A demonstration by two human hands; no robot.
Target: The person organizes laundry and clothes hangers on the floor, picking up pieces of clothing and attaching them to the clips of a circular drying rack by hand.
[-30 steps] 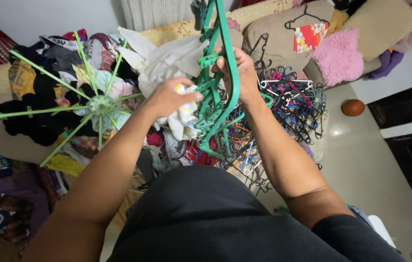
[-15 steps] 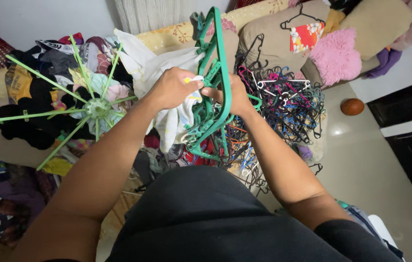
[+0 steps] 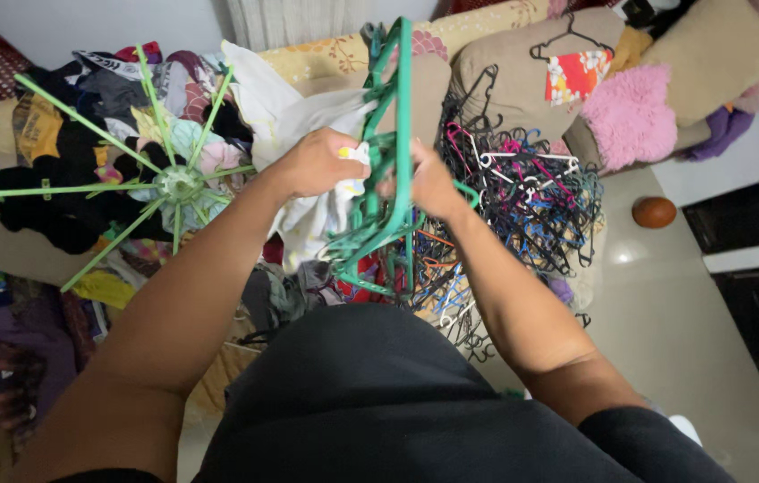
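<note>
My left hand grips a white cloth with yellow and blue marks that hangs down from it. Right beside it, my right hand holds the frame of a dark green peg hanger, which stands upright between both hands. The cloth touches the hanger's clips near my fingertips. Whether a clip is closed on the cloth is hidden by my fingers.
A light green umbrella-style drying rack lies on a heap of clothes to the left. A tangle of coloured hangers sits to the right, with cushions behind and a brown ball on the floor.
My left hand has lifted the white cloth up against the green hanger, and both hands have come close together at its clips. The hanger has shifted slightly.
</note>
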